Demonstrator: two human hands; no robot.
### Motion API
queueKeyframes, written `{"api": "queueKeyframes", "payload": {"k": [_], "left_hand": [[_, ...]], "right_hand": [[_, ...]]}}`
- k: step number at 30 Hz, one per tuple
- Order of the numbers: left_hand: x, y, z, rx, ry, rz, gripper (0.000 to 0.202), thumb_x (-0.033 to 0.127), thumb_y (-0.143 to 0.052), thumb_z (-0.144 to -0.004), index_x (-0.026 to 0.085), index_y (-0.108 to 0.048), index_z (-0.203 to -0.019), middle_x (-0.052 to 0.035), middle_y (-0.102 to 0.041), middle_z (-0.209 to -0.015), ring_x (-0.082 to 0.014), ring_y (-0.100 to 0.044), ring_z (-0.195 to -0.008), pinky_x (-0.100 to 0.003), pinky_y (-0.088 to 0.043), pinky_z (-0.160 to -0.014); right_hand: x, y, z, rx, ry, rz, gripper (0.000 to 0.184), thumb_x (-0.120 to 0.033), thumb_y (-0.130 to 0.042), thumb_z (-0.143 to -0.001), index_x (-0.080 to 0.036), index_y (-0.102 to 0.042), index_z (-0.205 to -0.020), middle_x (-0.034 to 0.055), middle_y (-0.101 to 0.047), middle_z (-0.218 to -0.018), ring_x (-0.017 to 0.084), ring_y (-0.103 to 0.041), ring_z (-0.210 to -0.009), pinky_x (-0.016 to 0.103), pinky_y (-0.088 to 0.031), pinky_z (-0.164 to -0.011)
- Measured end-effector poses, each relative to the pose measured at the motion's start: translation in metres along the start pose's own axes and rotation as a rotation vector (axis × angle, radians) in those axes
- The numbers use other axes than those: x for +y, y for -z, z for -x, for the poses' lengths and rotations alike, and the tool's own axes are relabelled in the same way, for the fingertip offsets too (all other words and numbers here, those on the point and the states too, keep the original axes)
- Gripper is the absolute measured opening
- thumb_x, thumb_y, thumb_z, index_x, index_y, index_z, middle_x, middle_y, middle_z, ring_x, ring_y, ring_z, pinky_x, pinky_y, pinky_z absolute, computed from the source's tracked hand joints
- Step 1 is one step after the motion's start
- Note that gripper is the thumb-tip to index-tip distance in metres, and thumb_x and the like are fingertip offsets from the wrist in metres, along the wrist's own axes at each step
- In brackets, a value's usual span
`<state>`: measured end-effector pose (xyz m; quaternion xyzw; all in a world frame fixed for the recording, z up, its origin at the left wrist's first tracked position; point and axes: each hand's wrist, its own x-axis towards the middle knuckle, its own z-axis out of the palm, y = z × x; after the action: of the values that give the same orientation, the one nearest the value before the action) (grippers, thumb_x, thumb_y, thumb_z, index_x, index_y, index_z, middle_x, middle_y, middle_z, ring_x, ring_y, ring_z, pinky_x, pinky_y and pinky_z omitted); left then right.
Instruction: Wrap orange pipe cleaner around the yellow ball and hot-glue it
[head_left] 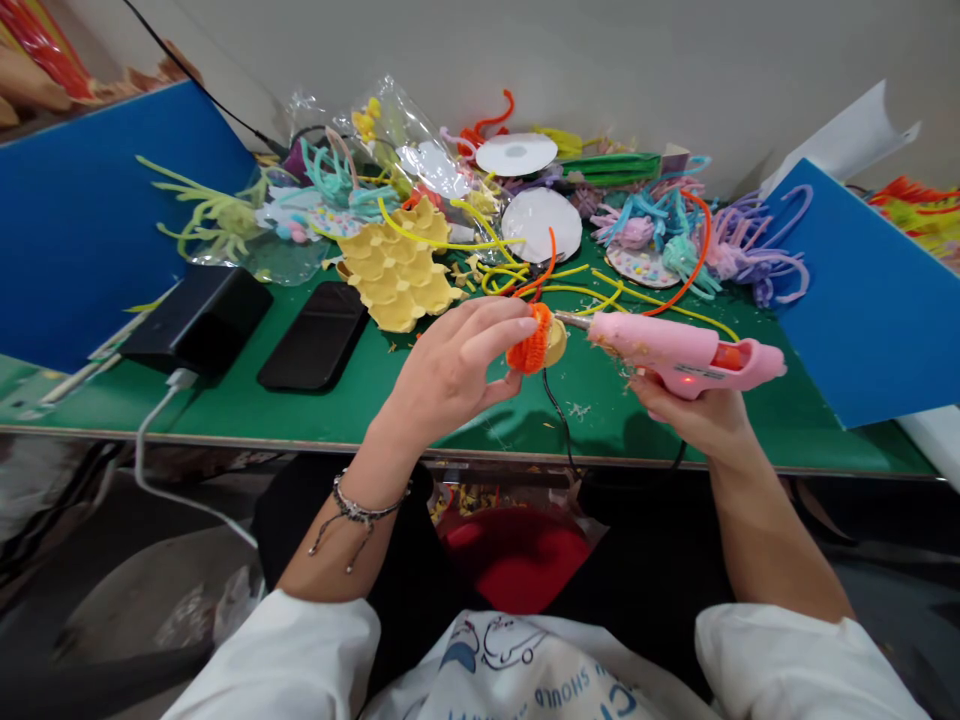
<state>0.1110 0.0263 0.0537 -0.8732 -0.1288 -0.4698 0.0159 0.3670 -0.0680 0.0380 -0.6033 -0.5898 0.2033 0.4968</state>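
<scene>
My left hand [469, 365] pinches a small piece wound with orange pipe cleaner [528, 345]; a yellow cardboard cup [556, 342] shows at its right side. An orange pipe cleaner end sticks up from behind it. My right hand [697, 412] is wrapped round the handle of a pink glue gun [675, 350], with an orange glue stick showing inside and a small red light lit. The gun's metal nozzle points left, close against the yellow cup; whether it touches, I cannot tell. Behind my left hand lies a yellow egg-carton sheet [401, 265].
A black phone [315, 335] and a black box with a white cable [199, 318] lie at left on the green table [480, 432]. White discs [541, 225], yellow pipe cleaners [660, 303] and pastel pipe-cleaner pieces [679, 232] lie behind. Blue panels [877, 300] stand at both sides.
</scene>
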Motion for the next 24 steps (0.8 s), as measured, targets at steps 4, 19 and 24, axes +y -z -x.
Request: {"api": "queueKeyframes", "payload": {"k": [4,19,24], "left_hand": [[-0.0006,0.0007,0.0005,0.026,-0.03,-0.013,0.057,0.014,-0.063,-0.08,0.029,-0.041,-0.131,-0.0046,-0.068,-0.117,-0.0202,-0.067,-0.107,-0.037,-0.055,-0.09],[-0.0051,-0.0025,0.0043,0.077,-0.112,-0.012,0.062,0.013,-0.066,-0.083,0.03,-0.037,-0.136,-0.0056,-0.07,-0.118,-0.0189,-0.067,-0.111,-0.035,-0.056,-0.09],[-0.0045,-0.0012,0.0039,0.079,-0.144,-0.053,0.06,0.015,-0.067,-0.084,0.028,-0.037,-0.135,-0.006,-0.071,-0.115,-0.0187,-0.067,-0.111,-0.033,-0.057,-0.089]], "right_hand": [[-0.0022,0.0003,-0.0013,0.013,-0.004,-0.008,0.037,-0.049,-0.078,-0.066,-0.023,-0.053,-0.073,0.0029,-0.062,-0.07,0.023,-0.066,-0.077,0.031,-0.055,-0.054],[-0.001,-0.0009,0.0003,0.024,-0.056,-0.02,0.036,-0.049,-0.077,-0.065,-0.021,-0.055,-0.072,0.004,-0.063,-0.07,0.022,-0.066,-0.075,0.03,-0.055,-0.054],[-0.0061,0.0008,0.0002,0.008,-0.097,-0.023,0.035,-0.048,-0.076,-0.066,-0.021,-0.054,-0.069,0.0039,-0.063,-0.069,0.022,-0.066,-0.074,0.03,-0.055,-0.055]]}}
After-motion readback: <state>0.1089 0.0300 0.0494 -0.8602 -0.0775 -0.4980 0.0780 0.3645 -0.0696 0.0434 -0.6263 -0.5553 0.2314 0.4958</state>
